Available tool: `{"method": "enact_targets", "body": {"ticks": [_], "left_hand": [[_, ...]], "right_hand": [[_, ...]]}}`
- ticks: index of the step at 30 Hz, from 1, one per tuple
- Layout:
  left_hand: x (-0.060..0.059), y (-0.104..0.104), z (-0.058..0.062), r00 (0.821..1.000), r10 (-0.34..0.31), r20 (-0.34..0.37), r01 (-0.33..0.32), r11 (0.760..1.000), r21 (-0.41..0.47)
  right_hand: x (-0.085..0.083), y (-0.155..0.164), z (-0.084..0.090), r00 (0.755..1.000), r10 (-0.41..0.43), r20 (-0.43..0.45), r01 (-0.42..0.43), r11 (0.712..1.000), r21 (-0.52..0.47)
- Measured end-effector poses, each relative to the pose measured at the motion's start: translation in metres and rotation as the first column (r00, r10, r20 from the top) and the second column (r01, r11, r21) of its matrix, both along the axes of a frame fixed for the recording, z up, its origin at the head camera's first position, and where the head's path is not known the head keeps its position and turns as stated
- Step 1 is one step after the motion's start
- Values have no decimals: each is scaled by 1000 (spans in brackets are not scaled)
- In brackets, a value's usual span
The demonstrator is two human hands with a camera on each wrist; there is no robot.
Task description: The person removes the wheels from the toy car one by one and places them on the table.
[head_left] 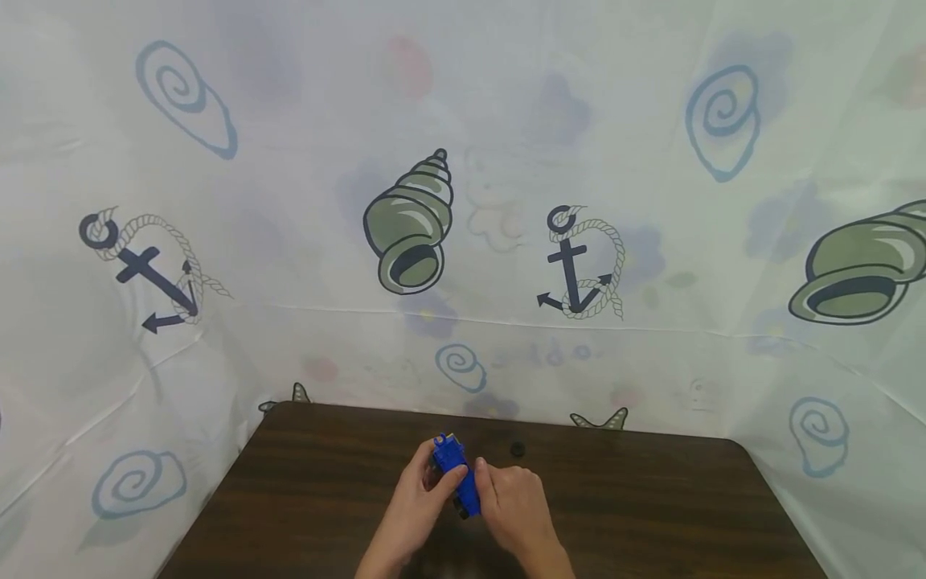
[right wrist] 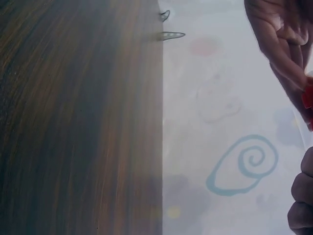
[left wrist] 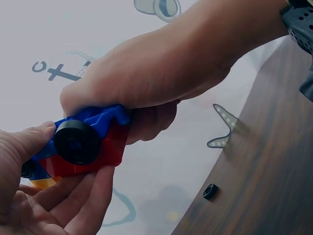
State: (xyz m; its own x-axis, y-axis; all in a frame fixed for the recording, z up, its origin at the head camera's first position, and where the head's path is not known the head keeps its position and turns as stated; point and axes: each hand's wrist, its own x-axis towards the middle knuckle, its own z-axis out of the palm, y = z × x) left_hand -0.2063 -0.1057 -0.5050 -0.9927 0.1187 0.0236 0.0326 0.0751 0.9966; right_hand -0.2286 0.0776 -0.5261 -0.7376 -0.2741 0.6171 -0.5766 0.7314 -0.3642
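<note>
A blue and red toy car is held above the table between both hands. My left hand grips it from the left, thumb on top. In the left wrist view, that thumb and fingers hold the toy's side around a black wheel and red body. My right hand has curled fingers against the car's right side, its thumb along the edge; its fingertips are hidden behind the toy. The right wrist view catches only a red part and the right hand's knuckles.
A loose black wheel lies on the dark wooden table, beyond the hands near the back edge. Behind and beside the table hangs a white sheet printed with shells and anchors.
</note>
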Motion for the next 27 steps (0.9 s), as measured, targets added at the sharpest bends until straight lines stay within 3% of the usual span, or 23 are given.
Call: {"method": "enact_targets", "body": {"ticks": [13, 16, 21, 27], "left_hand": [[-2, -2, -7, 999, -4, 32, 3, 999, 51], [-1, -3, -6, 1000, -5, 0, 5, 998, 58], [0, -6, -1, 998, 8, -64, -3, 998, 70], [-2, -2, -2, 995, 15, -102, -10, 998, 58]], "right_hand": [[6, -2, 10, 978, -21, 208, 18, 1000, 19], [4, 1, 13, 931, 46, 362, 2, 991, -131], [-2, 13, 16, 844, 133, 520, 93, 918, -385], [-6, 17, 15, 834, 100, 542, 135, 916, -377]]}}
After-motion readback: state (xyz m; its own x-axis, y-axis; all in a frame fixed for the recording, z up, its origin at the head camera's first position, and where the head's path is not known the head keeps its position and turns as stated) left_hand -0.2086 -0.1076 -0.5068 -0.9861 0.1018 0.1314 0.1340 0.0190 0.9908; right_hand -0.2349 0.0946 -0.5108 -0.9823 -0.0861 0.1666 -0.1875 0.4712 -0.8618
